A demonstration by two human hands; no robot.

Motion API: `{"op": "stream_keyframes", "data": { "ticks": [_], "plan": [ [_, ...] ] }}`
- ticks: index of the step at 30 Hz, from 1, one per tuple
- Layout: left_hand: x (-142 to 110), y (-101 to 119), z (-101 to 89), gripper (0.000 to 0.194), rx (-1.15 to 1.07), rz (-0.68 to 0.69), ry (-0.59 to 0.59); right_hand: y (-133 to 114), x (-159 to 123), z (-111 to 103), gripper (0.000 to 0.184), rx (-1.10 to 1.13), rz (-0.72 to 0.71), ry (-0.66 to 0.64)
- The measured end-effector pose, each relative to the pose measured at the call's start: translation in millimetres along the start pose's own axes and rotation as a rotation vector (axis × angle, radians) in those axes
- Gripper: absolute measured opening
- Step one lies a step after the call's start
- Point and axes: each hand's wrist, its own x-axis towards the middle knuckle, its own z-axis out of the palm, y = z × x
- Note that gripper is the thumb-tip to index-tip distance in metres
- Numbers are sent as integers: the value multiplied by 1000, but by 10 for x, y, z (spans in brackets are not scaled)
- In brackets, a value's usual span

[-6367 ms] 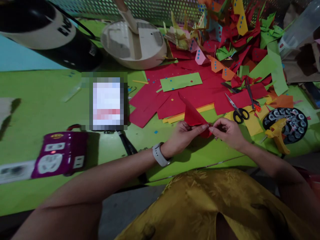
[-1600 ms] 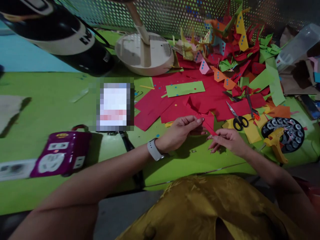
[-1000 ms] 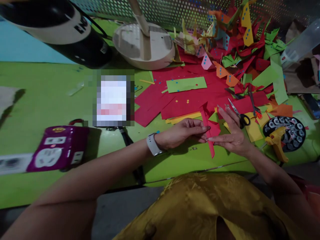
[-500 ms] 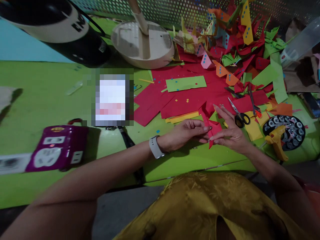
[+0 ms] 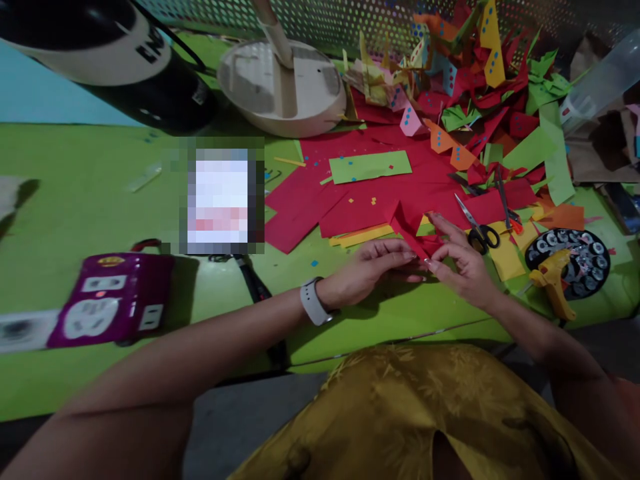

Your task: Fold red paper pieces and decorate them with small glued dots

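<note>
A folded red paper piece (image 5: 411,233) is held between both hands above the front of the green table (image 5: 345,320). My left hand (image 5: 373,267), with a pale watch on the wrist, pinches its lower left side. From the right, my right hand (image 5: 463,270) grips its lower end between thumb and fingers. Part of the paper is hidden behind the fingers. Just behind lie large red paper sheets (image 5: 370,217) with a green paper strip (image 5: 371,167) on top. Black-handled scissors (image 5: 483,237) rest right of my right hand.
A yellow glue gun (image 5: 553,283) lies on a round black tray (image 5: 595,267) at the right. Folded colored paper shapes (image 5: 450,80) pile up at the back. A purple power box (image 5: 113,297), a blurred-out screen (image 5: 217,200), a round lamp base (image 5: 283,87) and a black-and-white bottle (image 5: 165,80) stand leftward.
The red paper has turned and its upper tip now leans further left. My right hand's fingers have curled in closer around its lower end. The left hand has shifted slightly.
</note>
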Motion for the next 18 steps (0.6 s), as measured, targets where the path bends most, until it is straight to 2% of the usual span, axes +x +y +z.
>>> {"op": "stream_keyframes", "data": {
  "ticks": [5,10,18],
  "plan": [
    [-17,-24,8,26,62,55,17,-12,-17,33,13,55,65,13],
    [-13,-48,28,33,147,68,41,-25,-16,78,17,110,90,8],
    [-5,-69,42,37,211,101,57,-10,-14,105,20,104,25,2]
  ]
}}
